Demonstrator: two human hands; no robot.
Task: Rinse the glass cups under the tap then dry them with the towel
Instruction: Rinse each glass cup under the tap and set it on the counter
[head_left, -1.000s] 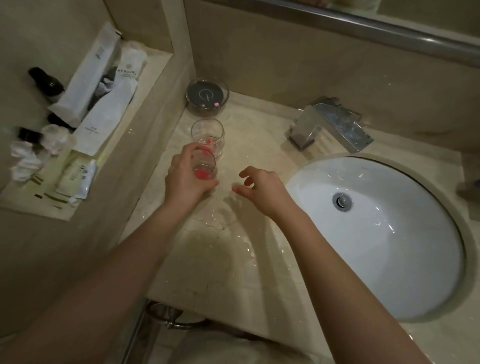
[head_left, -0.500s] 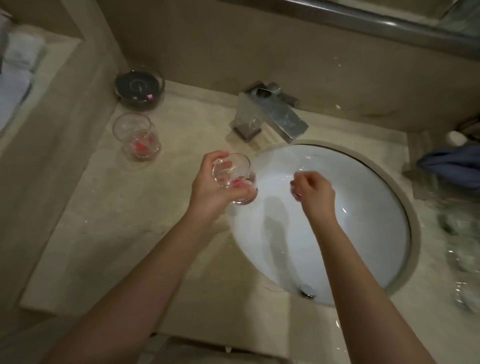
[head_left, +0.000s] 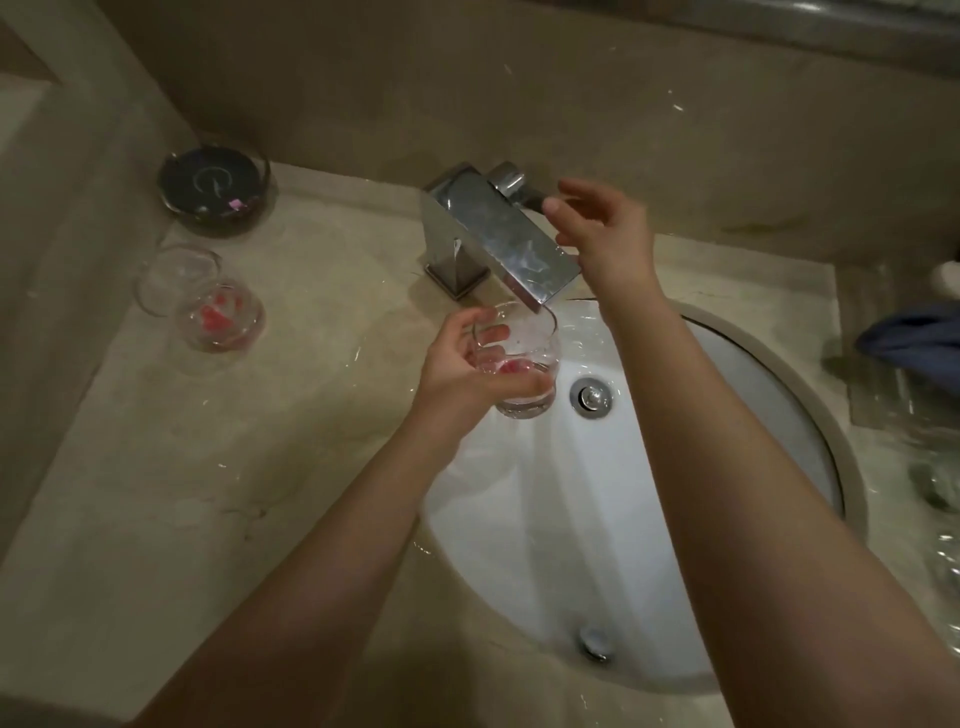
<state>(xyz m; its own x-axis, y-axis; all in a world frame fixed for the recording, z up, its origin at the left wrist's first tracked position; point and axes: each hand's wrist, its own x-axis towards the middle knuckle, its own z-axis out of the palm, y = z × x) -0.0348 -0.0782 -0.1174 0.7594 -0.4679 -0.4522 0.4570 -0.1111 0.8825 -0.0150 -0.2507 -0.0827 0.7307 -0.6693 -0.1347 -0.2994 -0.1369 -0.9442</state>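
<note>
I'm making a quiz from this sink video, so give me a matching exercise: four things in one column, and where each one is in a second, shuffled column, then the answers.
Things:
1. held glass cup
2. second glass cup
3. dark round dish
4. right hand

Places:
A. counter's back left corner
B. gripped by the left hand, under the tap spout
C. on the counter left of the basin, holding red bits
D. open, reaching at the tap's handle

Pairs: 1-B, 2-C, 3-A, 4-D
</note>
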